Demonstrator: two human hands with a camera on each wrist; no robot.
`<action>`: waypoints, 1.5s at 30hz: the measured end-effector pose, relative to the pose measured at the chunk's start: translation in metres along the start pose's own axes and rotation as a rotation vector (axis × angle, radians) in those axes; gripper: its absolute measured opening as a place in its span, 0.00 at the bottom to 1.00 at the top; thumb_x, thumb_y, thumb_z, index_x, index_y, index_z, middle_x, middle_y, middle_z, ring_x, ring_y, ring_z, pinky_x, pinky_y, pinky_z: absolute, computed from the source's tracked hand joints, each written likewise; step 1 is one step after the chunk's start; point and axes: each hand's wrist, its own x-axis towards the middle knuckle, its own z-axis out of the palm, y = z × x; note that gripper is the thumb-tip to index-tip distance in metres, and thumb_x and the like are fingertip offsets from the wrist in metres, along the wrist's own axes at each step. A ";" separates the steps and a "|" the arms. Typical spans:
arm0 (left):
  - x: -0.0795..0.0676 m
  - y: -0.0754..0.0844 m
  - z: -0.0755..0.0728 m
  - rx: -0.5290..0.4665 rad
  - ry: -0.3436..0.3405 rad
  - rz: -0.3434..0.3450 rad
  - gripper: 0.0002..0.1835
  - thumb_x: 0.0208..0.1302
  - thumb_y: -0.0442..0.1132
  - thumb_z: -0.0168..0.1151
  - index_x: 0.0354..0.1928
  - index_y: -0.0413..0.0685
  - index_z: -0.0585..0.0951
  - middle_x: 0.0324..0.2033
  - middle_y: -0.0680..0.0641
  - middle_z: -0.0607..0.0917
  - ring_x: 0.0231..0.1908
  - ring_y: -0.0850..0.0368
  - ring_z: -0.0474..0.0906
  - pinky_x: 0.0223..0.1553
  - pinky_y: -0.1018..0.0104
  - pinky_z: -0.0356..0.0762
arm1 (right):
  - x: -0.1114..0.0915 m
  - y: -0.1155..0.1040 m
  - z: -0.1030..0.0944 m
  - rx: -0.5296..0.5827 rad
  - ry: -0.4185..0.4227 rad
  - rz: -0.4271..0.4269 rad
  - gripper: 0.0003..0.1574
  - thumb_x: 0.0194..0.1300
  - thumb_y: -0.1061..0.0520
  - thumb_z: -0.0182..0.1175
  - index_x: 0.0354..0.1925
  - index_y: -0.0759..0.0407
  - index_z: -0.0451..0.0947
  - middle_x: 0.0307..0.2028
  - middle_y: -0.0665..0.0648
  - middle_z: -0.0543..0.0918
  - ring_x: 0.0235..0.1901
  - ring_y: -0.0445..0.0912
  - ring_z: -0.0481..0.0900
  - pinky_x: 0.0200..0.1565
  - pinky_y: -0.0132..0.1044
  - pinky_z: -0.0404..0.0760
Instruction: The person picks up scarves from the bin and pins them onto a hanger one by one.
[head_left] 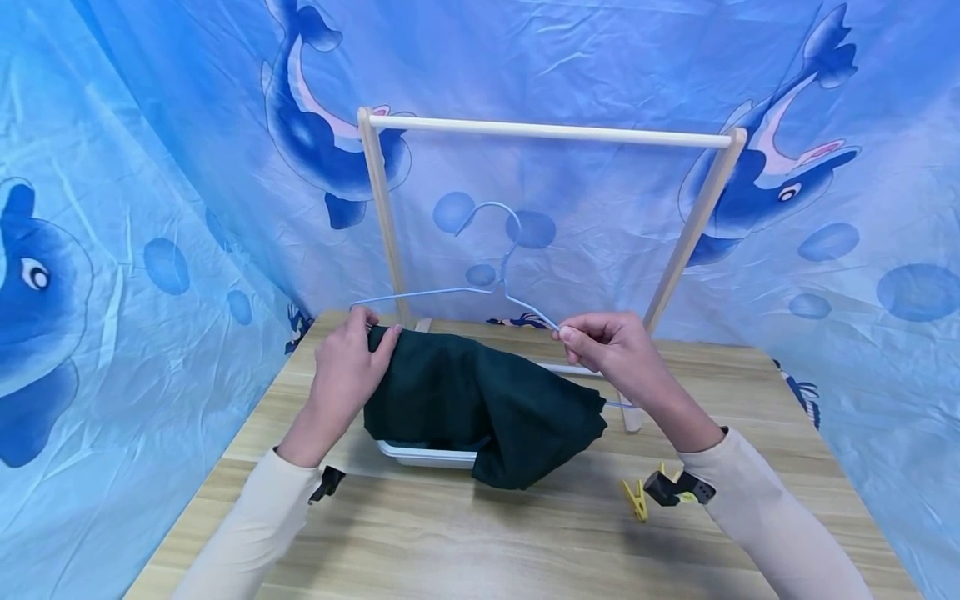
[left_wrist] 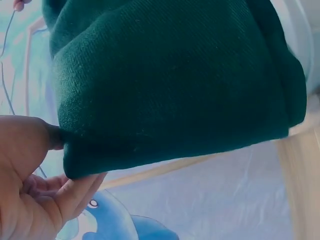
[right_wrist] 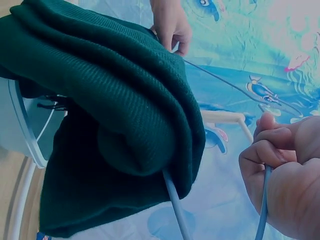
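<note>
A dark green scarf [head_left: 442, 383] with dark fringe showing in the right wrist view hangs draped over the lower bar of a light blue wire hanger [head_left: 427, 294]. My left hand [head_left: 347, 367] pinches the scarf's upper left corner beside the hanger's left end, thumb in front. With thumb and fingers my right hand [head_left: 611, 346] grips the hanger's right sloping arm. In the right wrist view, the hanger's bar [right_wrist: 176, 207] comes out of the scarf's folds. The hook points up and stands apart from the rack. Behind the scarf, most of the lower bar is hidden.
Below the scarf sits a white container [head_left: 427, 457], mostly covered. A wooden rack [head_left: 693, 225] with a white top rail [head_left: 547, 131] stands at the back of the table [head_left: 420, 542]. A yellow clothespin [head_left: 636, 502] lies near my right wrist. Blue dolphin-print curtains [head_left: 187, 208] surround the table.
</note>
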 end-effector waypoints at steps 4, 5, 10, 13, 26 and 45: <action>-0.003 0.001 0.001 0.123 0.077 0.021 0.23 0.70 0.53 0.65 0.44 0.36 0.78 0.28 0.37 0.79 0.17 0.44 0.72 0.15 0.55 0.69 | 0.001 0.000 0.000 0.007 0.004 0.012 0.13 0.77 0.61 0.57 0.41 0.70 0.84 0.22 0.55 0.78 0.17 0.46 0.64 0.20 0.35 0.65; -0.005 0.002 0.001 0.155 0.106 0.034 0.23 0.70 0.54 0.65 0.43 0.36 0.78 0.29 0.37 0.79 0.15 0.45 0.69 0.13 0.57 0.67 | 0.001 0.000 0.000 0.007 0.007 0.013 0.13 0.77 0.61 0.57 0.41 0.70 0.84 0.22 0.55 0.79 0.17 0.46 0.64 0.20 0.35 0.65; -0.010 0.014 -0.001 0.107 0.232 0.219 0.23 0.67 0.54 0.66 0.38 0.36 0.80 0.31 0.39 0.77 0.18 0.47 0.69 0.17 0.58 0.66 | 0.002 -0.001 0.000 0.010 0.011 0.004 0.14 0.77 0.61 0.57 0.41 0.71 0.84 0.23 0.55 0.79 0.17 0.46 0.64 0.20 0.36 0.65; -0.010 0.026 0.001 -0.086 0.152 0.418 0.21 0.64 0.52 0.68 0.42 0.38 0.82 0.36 0.41 0.81 0.33 0.45 0.78 0.32 0.53 0.75 | 0.003 -0.002 -0.001 0.011 0.013 -0.004 0.14 0.77 0.61 0.57 0.41 0.71 0.84 0.23 0.55 0.79 0.17 0.46 0.65 0.21 0.35 0.66; -0.011 0.078 0.041 0.013 -0.317 0.969 0.26 0.60 0.39 0.75 0.60 0.53 0.78 0.63 0.46 0.75 0.65 0.47 0.69 0.60 0.47 0.69 | 0.002 -0.001 -0.001 0.001 0.010 -0.028 0.13 0.77 0.61 0.57 0.42 0.71 0.84 0.23 0.55 0.79 0.17 0.46 0.65 0.21 0.35 0.68; 0.004 0.082 0.055 -0.471 -0.154 0.399 0.09 0.63 0.30 0.62 0.44 0.45 0.84 0.37 0.47 0.85 0.34 0.54 0.79 0.37 0.57 0.79 | 0.000 0.001 0.006 -0.013 0.000 0.003 0.12 0.76 0.62 0.58 0.41 0.71 0.84 0.23 0.54 0.79 0.17 0.43 0.65 0.21 0.34 0.66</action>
